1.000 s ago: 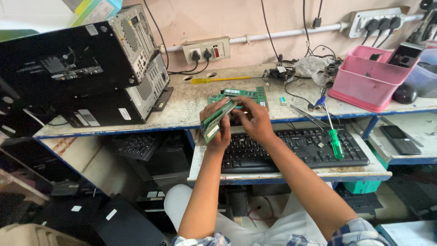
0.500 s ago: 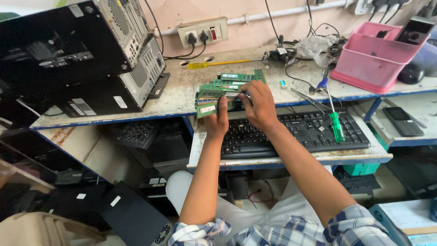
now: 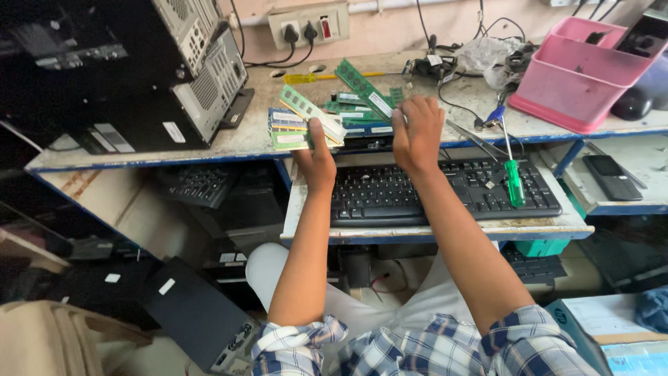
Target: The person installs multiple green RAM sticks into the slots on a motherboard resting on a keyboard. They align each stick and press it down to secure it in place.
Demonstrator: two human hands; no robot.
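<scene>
The left hand (image 3: 316, 157) grips a fanned stack of green memory sticks (image 3: 299, 125) at the bench's (image 3: 229, 143) front edge, while the right hand (image 3: 416, 129), fingers spread, pinches one stick (image 3: 364, 89) tilted above the loose ones. Gathering goes best holding each stick by its edges, chips facing one way, ends squared against the stack.

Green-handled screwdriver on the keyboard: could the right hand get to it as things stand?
Probably yes. The green-handled screwdriver lies bare on the keyboard, nothing on top of it. The right hand sits just up-left by the memory sticks, with open keys between.
</scene>
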